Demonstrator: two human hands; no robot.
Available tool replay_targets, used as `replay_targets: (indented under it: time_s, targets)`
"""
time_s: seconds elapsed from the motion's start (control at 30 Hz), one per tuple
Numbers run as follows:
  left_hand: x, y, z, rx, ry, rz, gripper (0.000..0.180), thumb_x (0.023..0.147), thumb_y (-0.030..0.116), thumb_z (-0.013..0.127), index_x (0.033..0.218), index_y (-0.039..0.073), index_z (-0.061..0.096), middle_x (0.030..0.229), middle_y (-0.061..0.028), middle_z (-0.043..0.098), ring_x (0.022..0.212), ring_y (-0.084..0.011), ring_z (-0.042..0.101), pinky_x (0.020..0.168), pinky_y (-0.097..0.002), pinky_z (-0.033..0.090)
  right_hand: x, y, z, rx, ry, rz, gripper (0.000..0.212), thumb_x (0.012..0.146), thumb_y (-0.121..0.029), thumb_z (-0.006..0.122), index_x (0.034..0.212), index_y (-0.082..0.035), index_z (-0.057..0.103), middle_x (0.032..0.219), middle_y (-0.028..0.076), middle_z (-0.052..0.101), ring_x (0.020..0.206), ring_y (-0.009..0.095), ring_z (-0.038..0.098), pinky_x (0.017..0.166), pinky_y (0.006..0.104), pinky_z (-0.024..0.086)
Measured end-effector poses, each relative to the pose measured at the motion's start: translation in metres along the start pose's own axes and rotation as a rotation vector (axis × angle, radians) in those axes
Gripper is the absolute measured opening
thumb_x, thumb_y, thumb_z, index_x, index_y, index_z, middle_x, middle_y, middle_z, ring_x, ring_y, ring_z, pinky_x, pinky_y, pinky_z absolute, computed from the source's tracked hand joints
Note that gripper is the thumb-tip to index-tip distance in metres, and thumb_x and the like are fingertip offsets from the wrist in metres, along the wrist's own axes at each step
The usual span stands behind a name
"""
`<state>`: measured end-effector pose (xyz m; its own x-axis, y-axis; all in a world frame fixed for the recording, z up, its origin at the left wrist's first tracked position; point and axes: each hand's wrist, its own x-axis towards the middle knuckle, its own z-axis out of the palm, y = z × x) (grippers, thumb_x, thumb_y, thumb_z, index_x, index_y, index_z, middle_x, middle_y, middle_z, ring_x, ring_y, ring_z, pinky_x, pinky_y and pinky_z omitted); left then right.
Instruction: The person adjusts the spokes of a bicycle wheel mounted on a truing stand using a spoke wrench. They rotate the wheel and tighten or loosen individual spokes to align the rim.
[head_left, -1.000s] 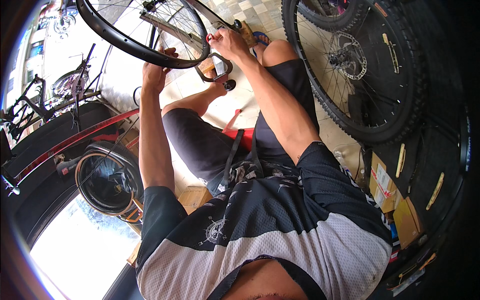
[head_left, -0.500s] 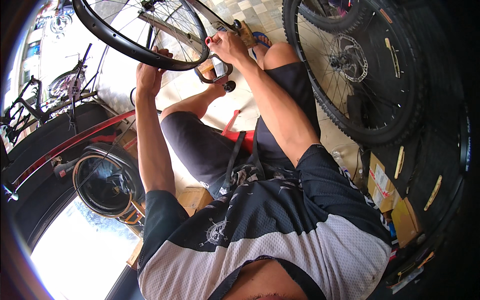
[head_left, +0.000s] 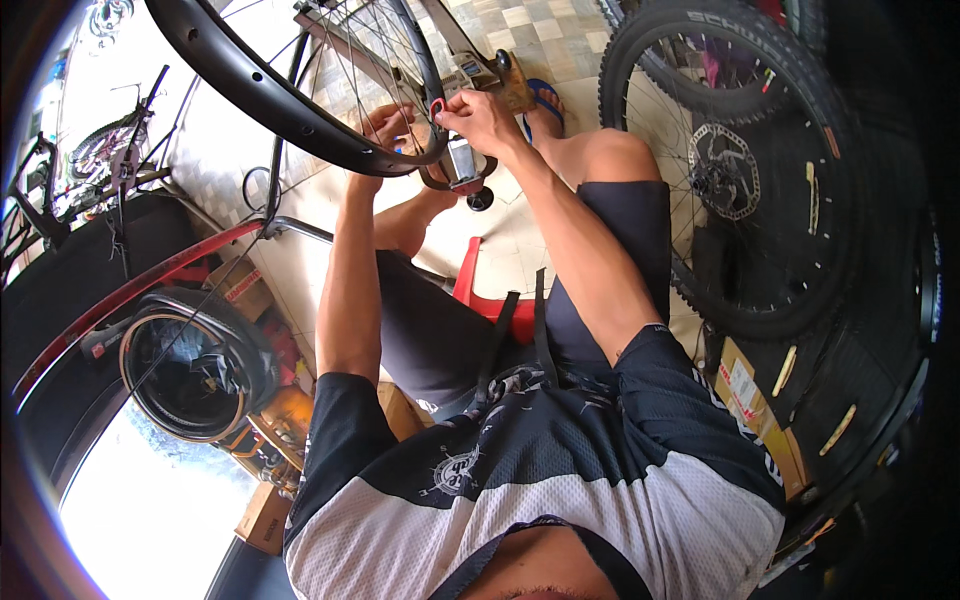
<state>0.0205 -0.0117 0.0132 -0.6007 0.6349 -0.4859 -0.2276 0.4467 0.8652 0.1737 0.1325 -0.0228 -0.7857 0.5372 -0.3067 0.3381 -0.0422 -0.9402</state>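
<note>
While a cropped rim (head_left: 281, 104) crosses the left hand (head_left: 388, 124) (grip unclear), the right hand (head_left: 478, 118) pinches something red (head_left: 437, 104).

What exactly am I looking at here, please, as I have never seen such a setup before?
There is no robot here, only a person's two bare hands. The view comes from a fisheye camera worn on the head and looking down, so straight edges bend near the rim.

At the top is a tyreless bicycle wheel with what looks like a truing stand. The right hand pinches a small red tool, probably a spoke wrench, at the wheel's edge. The left hand is by the spokes, partly hidden behind the rim; its exact hold is unclear.

Below is a tiled floor. On the right stands another wheel with a knobbly tyre and disc rotor.
</note>
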Motion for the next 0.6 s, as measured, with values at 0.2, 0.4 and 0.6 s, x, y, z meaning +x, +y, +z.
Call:
replay_targets:
  time_s: [0.2, 0.4, 0.6]
  targets:
    - [0.017, -0.010, 0.012, -0.045, -0.171, 0.129, 0.027, 0.096, 0.024, 0.068, 0.111, 0.002, 0.069, 0.097, -0.0028, 0.071, 0.087, -0.0089, 0.063, 0.074, -0.0233, 0.049, 0.012, 0.003, 0.005, 0.076, -0.053, -0.013, 0.033, 0.081, -0.032, 0.074, 0.091, -0.001, 0.070, 0.085, 0.013, 0.074, 0.077, 0.022, 0.071, 0.070, 0.0334, 0.054]
    - [0.017, -0.006, 0.011, -0.052, -0.209, 0.072, 0.031, 0.098, 0.024, 0.064, 0.115, -0.002, 0.066, 0.095, -0.0038, 0.071, 0.083, -0.0088, 0.064, 0.073, -0.0243, 0.050, -0.004, -0.022, 0.006, -0.291, -0.022, -0.138, 0.031, 0.081, -0.035, 0.072, 0.093, -0.006, 0.070, 0.089, 0.012, 0.074, 0.084, 0.031, 0.069, 0.074, 0.0406, 0.054]
    - [0.017, -0.006, -0.004, -0.190, -0.378, -0.162, 0.042, 0.093, 0.031, 0.071, 0.121, 0.001, 0.064, 0.094, 0.0012, 0.070, 0.077, -0.0041, 0.063, 0.063, -0.0167, 0.048, -0.011, -0.035, 0.006, -0.288, -0.028, -0.146, 0.032, 0.082, -0.039, 0.070, 0.092, -0.009, 0.070, 0.086, 0.010, 0.074, 0.087, 0.032, 0.068, 0.077, 0.0429, 0.053]
